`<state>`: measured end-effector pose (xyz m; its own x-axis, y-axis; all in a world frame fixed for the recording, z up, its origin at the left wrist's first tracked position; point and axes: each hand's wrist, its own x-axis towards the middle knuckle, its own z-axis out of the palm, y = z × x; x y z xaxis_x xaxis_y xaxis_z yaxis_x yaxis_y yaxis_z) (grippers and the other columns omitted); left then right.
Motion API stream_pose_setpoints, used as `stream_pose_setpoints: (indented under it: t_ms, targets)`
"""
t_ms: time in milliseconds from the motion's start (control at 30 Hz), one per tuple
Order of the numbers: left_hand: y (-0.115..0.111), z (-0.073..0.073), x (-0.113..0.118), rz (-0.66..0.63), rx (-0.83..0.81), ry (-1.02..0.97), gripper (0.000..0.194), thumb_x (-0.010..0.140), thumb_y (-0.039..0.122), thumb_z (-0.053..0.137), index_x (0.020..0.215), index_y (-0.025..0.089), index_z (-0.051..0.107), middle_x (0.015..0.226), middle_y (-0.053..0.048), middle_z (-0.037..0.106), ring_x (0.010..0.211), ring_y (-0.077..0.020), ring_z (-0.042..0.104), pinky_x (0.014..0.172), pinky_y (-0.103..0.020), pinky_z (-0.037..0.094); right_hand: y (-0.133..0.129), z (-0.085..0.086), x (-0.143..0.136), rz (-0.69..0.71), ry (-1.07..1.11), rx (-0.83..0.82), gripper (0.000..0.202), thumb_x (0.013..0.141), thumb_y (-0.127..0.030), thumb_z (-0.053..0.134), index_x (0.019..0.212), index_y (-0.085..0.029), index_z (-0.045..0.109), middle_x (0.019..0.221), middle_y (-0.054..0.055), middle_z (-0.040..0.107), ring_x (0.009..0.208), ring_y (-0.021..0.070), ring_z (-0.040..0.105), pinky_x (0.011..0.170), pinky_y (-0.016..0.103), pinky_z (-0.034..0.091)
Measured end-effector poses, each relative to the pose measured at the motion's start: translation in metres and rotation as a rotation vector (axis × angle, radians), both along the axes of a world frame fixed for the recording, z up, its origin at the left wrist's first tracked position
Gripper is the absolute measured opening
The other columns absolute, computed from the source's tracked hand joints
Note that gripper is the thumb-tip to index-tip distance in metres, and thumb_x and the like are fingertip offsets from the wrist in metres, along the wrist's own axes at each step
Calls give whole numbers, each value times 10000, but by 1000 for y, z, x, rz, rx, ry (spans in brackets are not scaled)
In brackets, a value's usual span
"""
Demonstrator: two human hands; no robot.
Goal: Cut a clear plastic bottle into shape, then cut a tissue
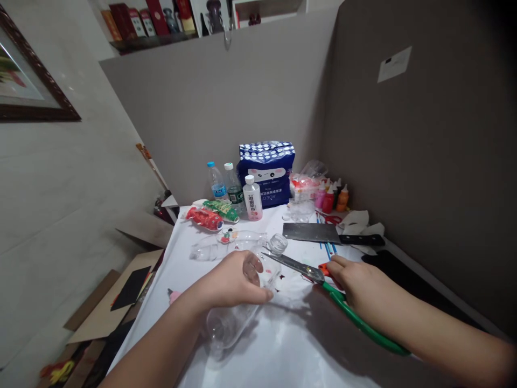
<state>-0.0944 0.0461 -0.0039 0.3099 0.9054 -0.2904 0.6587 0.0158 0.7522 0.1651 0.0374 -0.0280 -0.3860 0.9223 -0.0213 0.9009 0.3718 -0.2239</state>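
Note:
My left hand [230, 283] is wrapped around a clear plastic bottle [234, 323], which lies tilted with its neck toward the far right. In my right hand [359, 283] is a pair of green-handled scissors [297, 265]; an orange part shows beside the fingers. The scissors' tip points left and overlaps the bottle just below its neck. Whether the blade touches the plastic, I cannot tell. A second clear bottle [205, 249] lies on its side just beyond my left hand.
On the white-covered table [299, 345], a cleaver [311, 233] lies at the right. Behind stand a blue bag [266, 186], several drink bottles including a white one [252, 202], and paint bottles [328, 199]. Red and green packets [205, 218] lie left. Grey panels [226, 102] enclose the back.

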Motion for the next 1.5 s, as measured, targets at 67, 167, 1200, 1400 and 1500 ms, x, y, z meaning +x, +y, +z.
stream_pose_setpoints:
  t_ms: [67, 167, 1200, 1400, 1500]
  targets:
    - [2, -4, 0, 40, 44, 37, 493, 571, 408, 754, 933, 158, 533, 726, -12, 651, 657, -177, 611, 556, -264, 463, 2, -1, -2, -17, 8, -18, 144, 817, -152, 483, 761, -174, 613, 862, 106, 643, 668, 213, 603, 605, 306, 364]
    - [4, -8, -1, 110, 140, 105, 498, 551, 410, 757, 916, 162, 525, 732, -10, 627, 625, -167, 584, 529, -261, 429, 5, -5, -6, -18, 38, -31, 182, 853, -231, 490, 732, -175, 614, 826, 109, 652, 681, 211, 613, 623, 297, 386]
    - [-16, 14, 20, 264, 689, 347, 438, 617, 370, 706, 990, 213, 540, 880, -17, 642, 782, -223, 593, 784, -370, 394, -12, -34, -17, 37, 512, -65, 305, 845, -405, 507, 631, -223, 388, 643, -14, 497, 564, 145, 467, 541, 255, 357]
    - [-21, 14, 24, 359, 858, 330, 565, 628, 326, 701, 1121, 229, 442, 1012, -35, 649, 959, -257, 597, 886, -396, 361, -13, -25, -15, 22, 575, -207, 344, 840, -416, 496, 609, -221, 331, 595, -39, 410, 553, 125, 378, 517, 246, 305]
    - [-21, 19, 23, 416, 840, 345, 680, 632, 356, 705, 1225, 227, 400, 1039, -45, 650, 969, -267, 593, 894, -403, 375, -8, -11, -18, 39, 554, -225, 338, 838, -452, 499, 629, -218, 373, 607, -34, 445, 567, 134, 410, 520, 246, 314]
